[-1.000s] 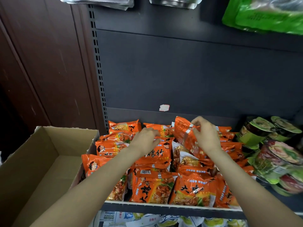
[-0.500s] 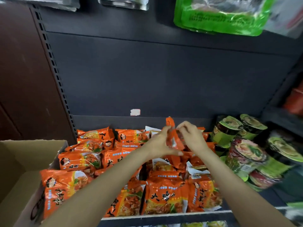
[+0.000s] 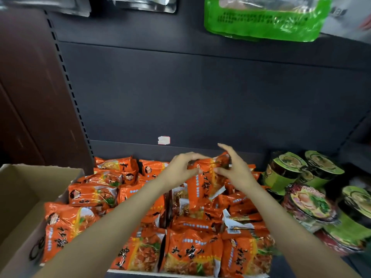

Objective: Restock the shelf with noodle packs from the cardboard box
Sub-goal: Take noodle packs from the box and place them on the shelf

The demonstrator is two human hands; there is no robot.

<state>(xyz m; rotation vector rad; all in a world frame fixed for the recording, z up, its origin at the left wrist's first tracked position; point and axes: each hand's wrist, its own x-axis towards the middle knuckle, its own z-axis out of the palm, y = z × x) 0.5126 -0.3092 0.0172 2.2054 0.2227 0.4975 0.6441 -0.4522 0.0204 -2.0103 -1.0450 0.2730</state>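
Orange noodle pack point(image 3: 202, 181) pinched by left hand point(image 3: 180, 169) | right hand point(image 3: 234, 169) spread, contact unclear | cardboard box point(image 3: 26, 197) cropped
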